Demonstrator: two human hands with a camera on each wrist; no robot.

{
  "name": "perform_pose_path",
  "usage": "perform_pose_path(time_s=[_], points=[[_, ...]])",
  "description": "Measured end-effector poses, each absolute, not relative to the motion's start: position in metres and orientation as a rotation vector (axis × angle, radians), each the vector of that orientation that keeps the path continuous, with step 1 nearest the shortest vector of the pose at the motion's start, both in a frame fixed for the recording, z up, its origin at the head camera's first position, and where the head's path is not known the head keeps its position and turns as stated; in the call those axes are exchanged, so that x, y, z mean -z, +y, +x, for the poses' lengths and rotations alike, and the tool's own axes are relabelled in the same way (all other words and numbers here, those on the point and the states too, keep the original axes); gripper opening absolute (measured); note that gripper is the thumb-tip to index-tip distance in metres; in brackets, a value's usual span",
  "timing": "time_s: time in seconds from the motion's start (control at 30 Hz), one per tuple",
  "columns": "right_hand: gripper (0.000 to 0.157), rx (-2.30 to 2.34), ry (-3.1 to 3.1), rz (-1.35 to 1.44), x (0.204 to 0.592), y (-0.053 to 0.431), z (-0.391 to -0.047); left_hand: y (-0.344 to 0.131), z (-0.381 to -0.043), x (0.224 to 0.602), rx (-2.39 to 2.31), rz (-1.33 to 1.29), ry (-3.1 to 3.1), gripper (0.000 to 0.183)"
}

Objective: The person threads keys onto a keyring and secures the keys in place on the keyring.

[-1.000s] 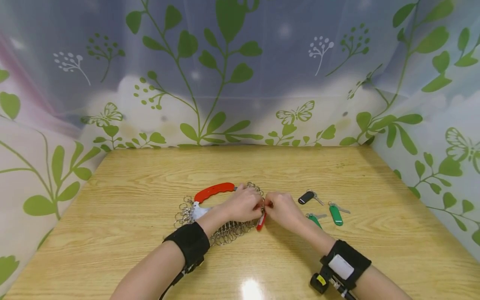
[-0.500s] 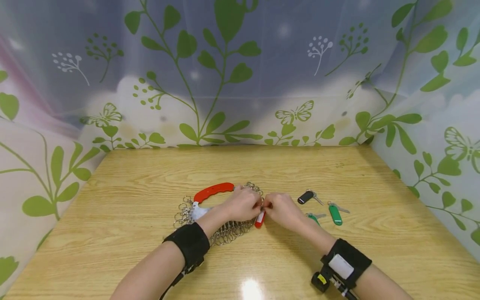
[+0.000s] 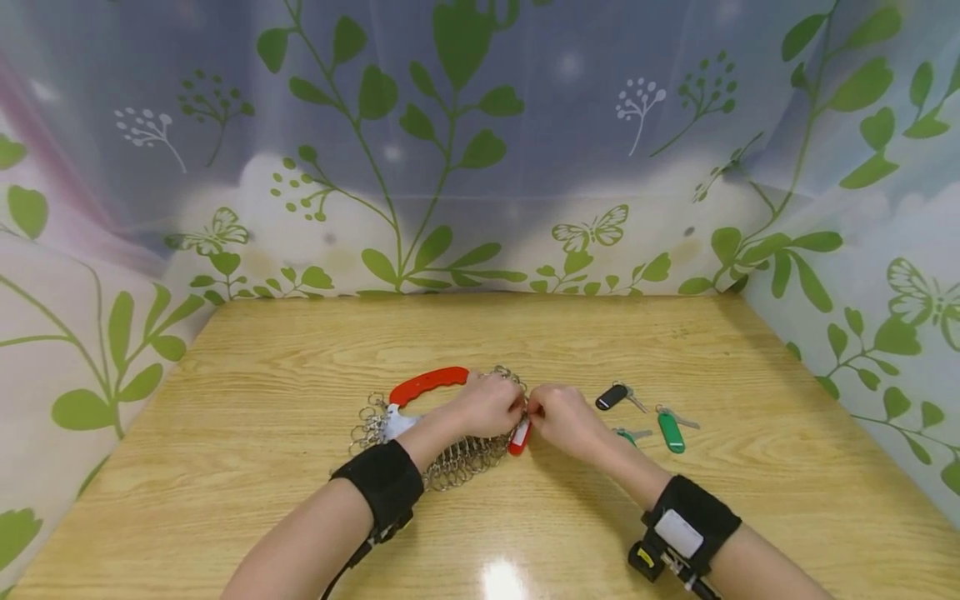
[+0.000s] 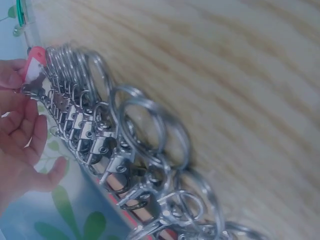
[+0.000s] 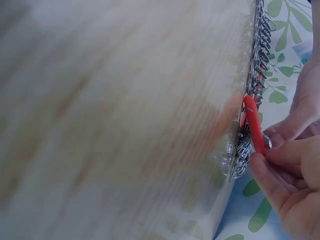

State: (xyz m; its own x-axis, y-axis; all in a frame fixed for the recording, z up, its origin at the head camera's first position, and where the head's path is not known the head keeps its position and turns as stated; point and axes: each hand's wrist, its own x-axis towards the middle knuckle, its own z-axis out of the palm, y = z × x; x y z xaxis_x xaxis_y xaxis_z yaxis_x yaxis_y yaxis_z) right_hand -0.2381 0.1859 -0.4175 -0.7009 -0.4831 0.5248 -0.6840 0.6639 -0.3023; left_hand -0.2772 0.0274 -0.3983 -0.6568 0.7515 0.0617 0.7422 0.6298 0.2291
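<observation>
Four plastic key tags, head view, at the wood-grain table [image 3: 300,350] before you. One: an oblong red plastic tag [image 3: 519,436] with a white label, at the right end of a row of silvery metal rings and clasps [image 3: 457,467], between your hands. Two: an oblong green plastic tag [image 3: 672,432]. Three: a second green plastic tag [image 3: 625,435], partly hidden by your right forearm. Four: an oblong black plastic tag [image 3: 611,397]. Items two to four, each with a silvery key beside it, lie to your right, apart from the rings; judged by this, they are the portion left to do. One curved red handle [image 3: 427,383], at the far side of the rings. Your left hand [image 3: 491,406] and right hand [image 3: 561,417]: fingers curled, tips close together.

Left wrist view: one close row of rings and clasps, leading to your hands. No tag but the red one can be made out on it. Your left fingertips appear to pinch a silvery clasp [image 4: 34,91] just beside that tag.

Right wrist view: your right thumb and finger pinch one end of the red tag; your left thumb is just beside it, at the metal. Whether tag and clasp are linked, you cannot tell; the joining looks under way, unfinished.
</observation>
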Motion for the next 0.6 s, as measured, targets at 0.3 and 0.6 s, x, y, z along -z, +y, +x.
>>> perform_pose_path(time_s=[0.3, 0.6], points=[[0.012, -0.685, -2.603, 0.816, 0.4149, 0.1855, -0.237, 0.0255, -0.2799, 0.4055, -0.504, 1.229, 2.73, 0.017], [0.019, -0.649, -2.518, 0.822, 0.4175, 0.1846, -0.2372, 0.0273, -0.2755, 0.4043, -0.576, 1.135, 2.765, 0.019]])
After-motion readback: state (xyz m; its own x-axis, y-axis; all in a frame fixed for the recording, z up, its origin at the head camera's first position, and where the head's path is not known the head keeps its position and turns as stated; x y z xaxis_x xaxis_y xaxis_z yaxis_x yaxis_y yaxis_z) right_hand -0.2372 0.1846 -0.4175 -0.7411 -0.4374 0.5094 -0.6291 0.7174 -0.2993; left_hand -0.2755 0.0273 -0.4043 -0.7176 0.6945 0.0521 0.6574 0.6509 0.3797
